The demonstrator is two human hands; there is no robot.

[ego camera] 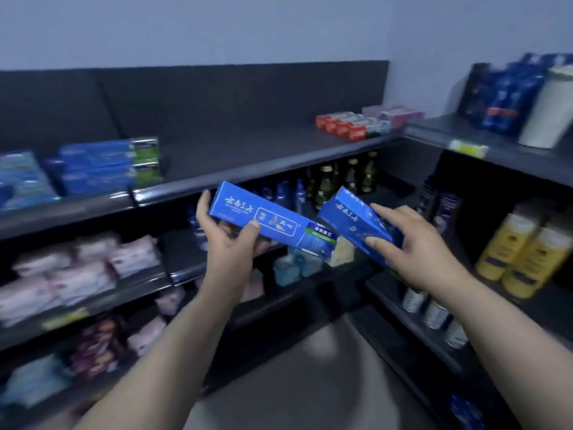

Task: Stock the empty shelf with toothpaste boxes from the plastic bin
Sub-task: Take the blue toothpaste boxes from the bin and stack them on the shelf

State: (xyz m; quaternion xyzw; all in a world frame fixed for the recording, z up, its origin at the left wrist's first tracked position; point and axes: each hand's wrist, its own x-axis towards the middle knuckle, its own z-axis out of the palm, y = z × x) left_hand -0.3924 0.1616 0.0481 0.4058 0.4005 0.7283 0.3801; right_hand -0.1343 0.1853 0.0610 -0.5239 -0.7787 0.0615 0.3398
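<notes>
Both bare forearms up, reaching forward.
We see the left hand (pixel 228 240) palm toward us, thumb across the front of the left toothpaste box (pixel 266 217), fingers curled behind; right hand (pixel 415 248) back toward us, index finger on top and thumb below pinching the right toothpaste box (pixel 352 220).

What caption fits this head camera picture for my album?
Left hand and right hand each hold a blue toothpaste box before the dark shelf.

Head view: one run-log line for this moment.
left hand: grips long blue cardboard toothpaste box | right hand: grips second blue cardboard toothpaste box | neither yet on dark metal top shelf
</notes>
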